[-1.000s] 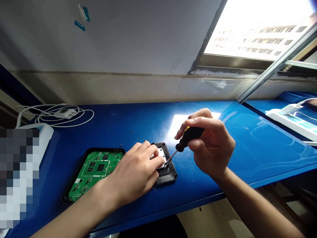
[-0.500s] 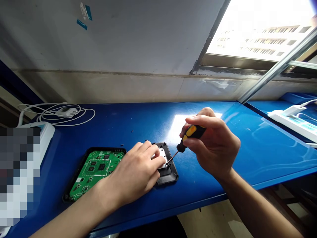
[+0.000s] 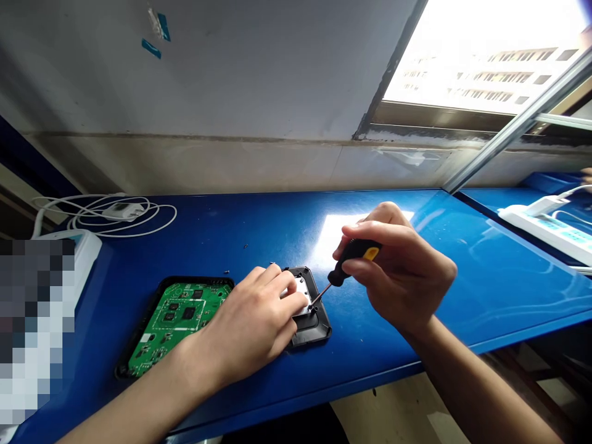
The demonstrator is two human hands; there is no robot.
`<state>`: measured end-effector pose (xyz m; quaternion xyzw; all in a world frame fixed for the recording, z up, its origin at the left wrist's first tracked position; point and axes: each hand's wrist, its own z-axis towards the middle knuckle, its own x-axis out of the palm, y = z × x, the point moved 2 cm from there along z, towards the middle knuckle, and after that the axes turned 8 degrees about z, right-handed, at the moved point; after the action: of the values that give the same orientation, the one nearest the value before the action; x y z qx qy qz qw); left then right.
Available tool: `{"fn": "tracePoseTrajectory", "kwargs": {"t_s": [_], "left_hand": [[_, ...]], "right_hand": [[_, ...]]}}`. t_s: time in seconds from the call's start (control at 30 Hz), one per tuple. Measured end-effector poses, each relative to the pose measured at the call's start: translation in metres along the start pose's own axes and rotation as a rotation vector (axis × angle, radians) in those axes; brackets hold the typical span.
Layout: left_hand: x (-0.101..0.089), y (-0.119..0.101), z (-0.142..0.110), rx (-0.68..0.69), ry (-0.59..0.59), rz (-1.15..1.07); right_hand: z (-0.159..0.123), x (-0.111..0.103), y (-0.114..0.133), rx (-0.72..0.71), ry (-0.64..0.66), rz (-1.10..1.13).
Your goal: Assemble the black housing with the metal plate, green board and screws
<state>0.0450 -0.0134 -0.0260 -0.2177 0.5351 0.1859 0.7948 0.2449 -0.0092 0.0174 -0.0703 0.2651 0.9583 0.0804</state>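
Observation:
My right hand is closed round a small screwdriver with a black and yellow handle. Its tip rests on the right edge of a small black device shell that holds a white part. My left hand lies on the shell's left side with its fingers pressed down on the white part, holding it still. Just to the left, a green circuit board sits in a black tray.
The blue bench carries a few tiny loose screws behind the board. A coiled white cable with a charger lies at the back left. A white power strip stands at the far right.
The screwdriver handle has turned in my right fingers, so less of the yellow shows. My left hand and the black shell have stayed put.

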Motion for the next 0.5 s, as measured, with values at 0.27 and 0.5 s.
{"fn": "tracePoseTrajectory", "kwargs": {"t_s": [0.27,0.5], "left_hand": [[0.0020,0.0010,-0.0012,-0.010,0.010,-0.017],[0.0017,0.0008,-0.0005,0.000,0.007,-0.011]], "right_hand": [[-0.0020,0.0045,0.0053,0.068,0.082,0.121],[-0.0023,-0.0008,0.0038,0.019,0.046,0.047]]}}
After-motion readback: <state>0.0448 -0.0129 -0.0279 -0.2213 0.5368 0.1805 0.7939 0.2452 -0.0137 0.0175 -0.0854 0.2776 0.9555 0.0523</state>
